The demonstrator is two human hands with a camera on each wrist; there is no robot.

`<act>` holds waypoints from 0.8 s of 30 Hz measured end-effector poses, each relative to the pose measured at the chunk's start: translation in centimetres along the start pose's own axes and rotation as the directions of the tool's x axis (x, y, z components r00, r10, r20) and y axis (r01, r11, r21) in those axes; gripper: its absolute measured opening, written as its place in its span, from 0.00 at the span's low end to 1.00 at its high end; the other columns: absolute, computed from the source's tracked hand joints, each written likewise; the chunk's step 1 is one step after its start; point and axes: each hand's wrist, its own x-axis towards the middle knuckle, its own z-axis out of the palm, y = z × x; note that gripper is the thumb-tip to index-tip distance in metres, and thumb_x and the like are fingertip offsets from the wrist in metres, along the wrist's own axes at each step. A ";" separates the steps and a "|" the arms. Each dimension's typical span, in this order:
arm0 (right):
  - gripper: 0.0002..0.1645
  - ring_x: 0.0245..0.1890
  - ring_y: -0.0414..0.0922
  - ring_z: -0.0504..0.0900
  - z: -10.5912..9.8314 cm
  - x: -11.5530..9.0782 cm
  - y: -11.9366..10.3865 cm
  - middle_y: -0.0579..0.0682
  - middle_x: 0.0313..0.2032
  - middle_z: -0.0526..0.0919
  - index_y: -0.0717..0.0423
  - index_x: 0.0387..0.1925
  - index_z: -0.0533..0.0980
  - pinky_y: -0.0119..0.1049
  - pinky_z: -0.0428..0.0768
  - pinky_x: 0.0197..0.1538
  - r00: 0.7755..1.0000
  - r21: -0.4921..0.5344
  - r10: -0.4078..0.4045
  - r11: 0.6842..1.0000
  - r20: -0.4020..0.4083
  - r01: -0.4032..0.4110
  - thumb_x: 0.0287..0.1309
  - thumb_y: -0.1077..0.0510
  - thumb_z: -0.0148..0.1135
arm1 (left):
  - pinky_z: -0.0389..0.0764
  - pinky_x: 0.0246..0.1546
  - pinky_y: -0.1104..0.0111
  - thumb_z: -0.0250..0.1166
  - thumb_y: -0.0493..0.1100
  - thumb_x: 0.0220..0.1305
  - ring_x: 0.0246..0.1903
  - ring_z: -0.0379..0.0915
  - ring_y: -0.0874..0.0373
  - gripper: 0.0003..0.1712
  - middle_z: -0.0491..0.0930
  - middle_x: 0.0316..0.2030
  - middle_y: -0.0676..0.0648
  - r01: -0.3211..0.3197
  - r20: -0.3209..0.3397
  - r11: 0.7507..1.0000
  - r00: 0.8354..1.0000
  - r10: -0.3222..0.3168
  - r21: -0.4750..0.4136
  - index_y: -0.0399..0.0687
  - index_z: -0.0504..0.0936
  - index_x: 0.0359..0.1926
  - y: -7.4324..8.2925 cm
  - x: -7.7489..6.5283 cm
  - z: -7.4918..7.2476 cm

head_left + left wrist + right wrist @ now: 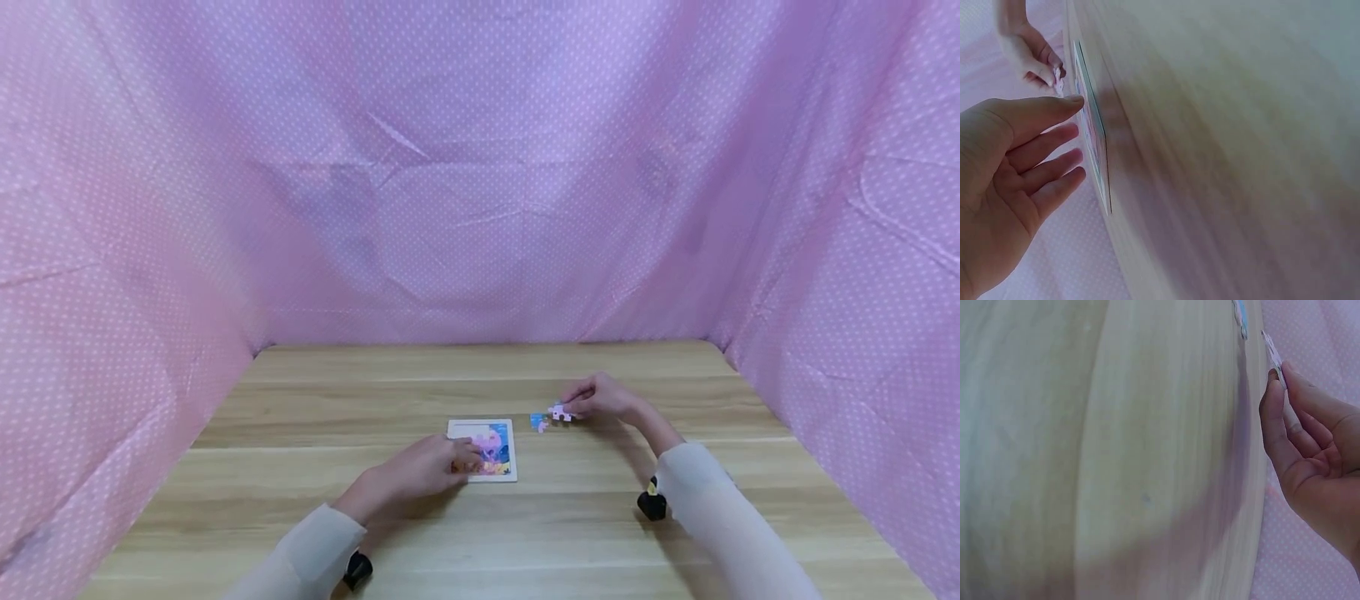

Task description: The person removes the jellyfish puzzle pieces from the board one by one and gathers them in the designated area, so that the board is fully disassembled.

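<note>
A jigsaw puzzle board (pixel 513 454) with a pale frame and a colourful sea picture lies flat on the table. Over its left side is my left hand (pixel 431 467), fingers loosely bent and fingertips right at the picture, partly covering it. In the left wrist view the thumb (pixel 1047 115) reaches to the board's edge, apart from the other fingers. My right hand (pixel 606 397) pinches a pink-and-white puzzle piece (pixel 559 412) between thumb and fingertips, held above the tabletop in the right wrist view. Beside that lies a blue-and-pink puzzle piece (pixel 537 422), right of the board.
The wooden table (pixel 375 392) stretches out on all sides of the board. Pink dotted cloth (pixel 480 250) hangs behind it and along both sides. Each wrist carries a small black device (pixel 652 502) below its pale sleeve.
</note>
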 end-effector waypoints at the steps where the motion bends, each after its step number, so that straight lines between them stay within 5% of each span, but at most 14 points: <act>1: 0.18 0.34 0.37 0.86 0.0 -0.1 0.1 0.61 0.41 0.89 0.78 0.51 0.78 0.31 0.87 0.43 1.000 0.003 0.005 1.000 0.001 -0.005 0.64 0.68 0.65 | 0.73 0.69 0.55 0.67 0.43 0.70 0.69 0.72 0.53 0.18 0.80 0.64 0.52 0.004 -0.004 1.000 1.000 -0.004 0.004 0.55 0.85 0.59 -0.1 0.0 0.0; 12: 0.16 0.31 0.35 0.85 0.3 -0.3 1.0 0.56 0.36 0.90 0.81 0.48 0.77 0.29 0.87 0.39 0.999 0.059 0.039 0.997 0.017 -0.039 0.62 0.70 0.65 | 0.73 0.69 0.54 0.67 0.44 0.69 0.69 0.72 0.50 0.19 0.76 0.67 0.48 0.004 -0.017 1.000 1.000 -0.004 0.012 0.56 0.84 0.60 -0.3 -0.7 -0.1; 16: 0.14 0.29 0.35 0.84 0.5 -0.4 0.7 0.54 0.33 0.89 0.80 0.45 0.79 0.29 0.86 0.37 0.999 0.024 0.045 0.999 0.009 -0.045 0.61 0.70 0.67 | 0.83 0.50 0.69 0.68 0.42 0.68 0.44 0.83 0.62 0.18 0.78 0.66 0.47 -0.004 -0.012 1.000 1.000 0.004 -0.002 0.54 0.85 0.58 -0.5 -0.7 0.0; 19: 0.13 0.28 0.36 0.84 0.6 -0.5 0.4 0.55 0.32 0.89 0.78 0.43 0.80 0.29 0.86 0.37 0.999 -0.010 0.043 0.999 -0.005 -0.043 0.61 0.69 0.67 | 0.75 0.31 0.77 0.69 0.41 0.67 0.23 0.65 0.68 0.19 0.79 0.64 0.45 -0.014 -0.006 1.000 1.000 0.014 -0.022 0.51 0.85 0.58 -0.6 -0.7 0.0; 24: 0.11 0.27 0.37 0.83 0.9 -0.4 -0.2 0.57 0.31 0.89 0.77 0.40 0.81 0.33 0.87 0.36 0.999 -0.089 0.017 0.996 -0.031 -0.020 0.59 0.69 0.69 | 0.70 0.23 0.78 0.68 0.40 0.67 0.17 0.55 0.68 0.19 0.78 0.65 0.45 -0.008 0.001 0.999 1.000 0.008 -0.038 0.51 0.85 0.58 -0.4 -0.6 -0.1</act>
